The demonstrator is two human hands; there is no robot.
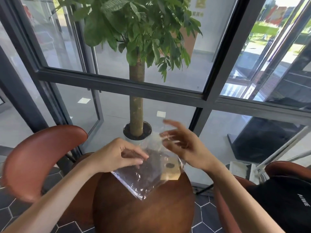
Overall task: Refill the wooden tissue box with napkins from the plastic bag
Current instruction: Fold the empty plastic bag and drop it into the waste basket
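A clear plastic bag [143, 180] hangs over the far part of a small round wooden table [143, 212]. Dark napkins show through its plastic. My left hand [117, 153] pinches the bag's upper left edge. My right hand [181, 142] is at the bag's upper right corner with fingers spread and blurred, and the plastic reaches up to its fingers. Behind the bag, seen through it, stands the wooden tissue box [170, 169], light tan with a dark oval hole on its top. Most of the box is hidden by the bag.
A brown leather chair [42, 158] stands to the left, and another chair [286, 170] to the right holds a black garment [286, 204]. A potted tree [136, 105] stands just beyond the table against the glass wall [117, 84].
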